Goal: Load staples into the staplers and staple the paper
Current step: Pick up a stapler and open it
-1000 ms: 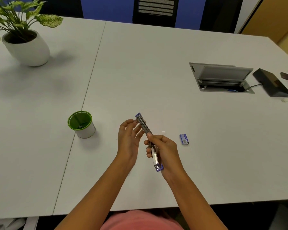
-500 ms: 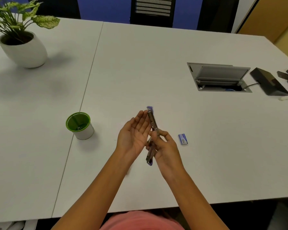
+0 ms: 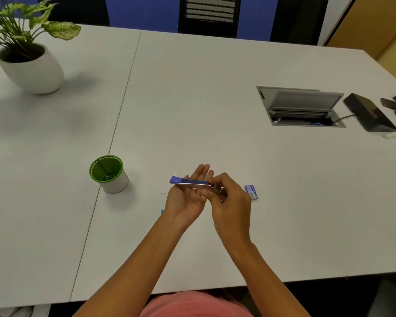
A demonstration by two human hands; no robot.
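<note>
The stapler is held above the worktop, roughly level, blue tip to the left. Its right end is gripped by the curled fingers of the right hand. Its body lies across the left hand, which is flat, palm up, fingers straight. A staple box lies just beside the right hand. Whether staples are loaded cannot be told. No paper is seen, so stapling is judged outstanding.
</note>
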